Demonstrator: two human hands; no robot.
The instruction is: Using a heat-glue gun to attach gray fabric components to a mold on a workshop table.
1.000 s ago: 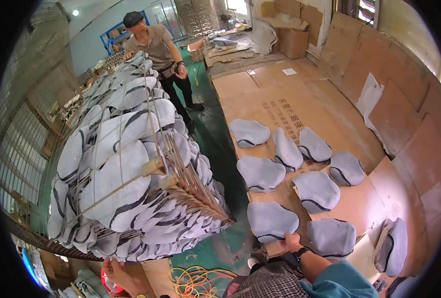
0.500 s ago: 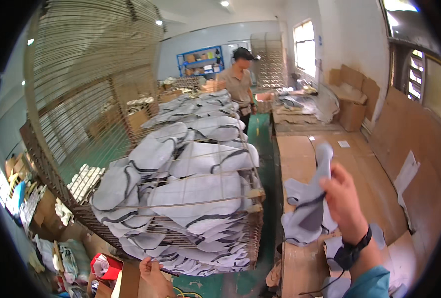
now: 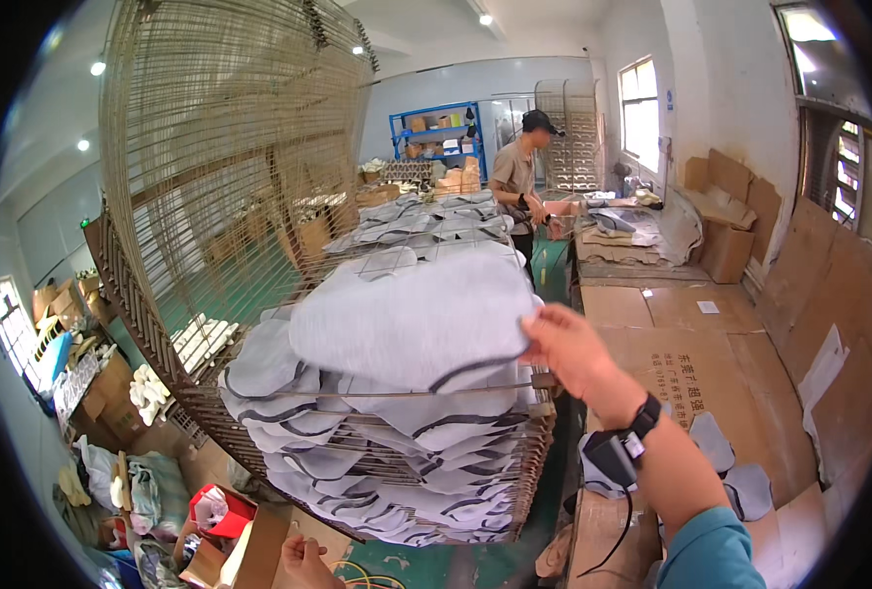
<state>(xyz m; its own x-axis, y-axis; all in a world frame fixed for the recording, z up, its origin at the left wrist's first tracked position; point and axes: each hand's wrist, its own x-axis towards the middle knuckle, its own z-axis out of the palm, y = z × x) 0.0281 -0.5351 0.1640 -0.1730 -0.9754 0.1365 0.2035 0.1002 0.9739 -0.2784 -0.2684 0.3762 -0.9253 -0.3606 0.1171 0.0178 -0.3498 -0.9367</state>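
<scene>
My right hand (image 3: 562,344), wearing a black wrist strap, pinches the right end of a light grey fabric piece (image 3: 411,319) with rounded ends and a dark edge. The piece is spread over the upper wire shelf of a rack (image 3: 544,432); whether it rests there fully I cannot tell. Similar grey pieces (image 3: 269,358) lie on this shelf and on the stacked shelves below. My left hand (image 3: 305,564) is low, just off the rack's near bottom corner, its fingers curled; what they hold, if anything, is hidden.
Raised wire shelves (image 3: 230,137) lean up at the left. A cardboard-covered table (image 3: 632,368) on the right bears more grey pieces (image 3: 711,442). Another person (image 3: 517,182) stands beyond the rack. An open carton (image 3: 249,550) and a red box (image 3: 222,510) sit lower left.
My right hand has carried the grey fabric piece leftward from over the table to the rack, where it now lies spread out. My left hand has dropped slightly. The view has turned left.
</scene>
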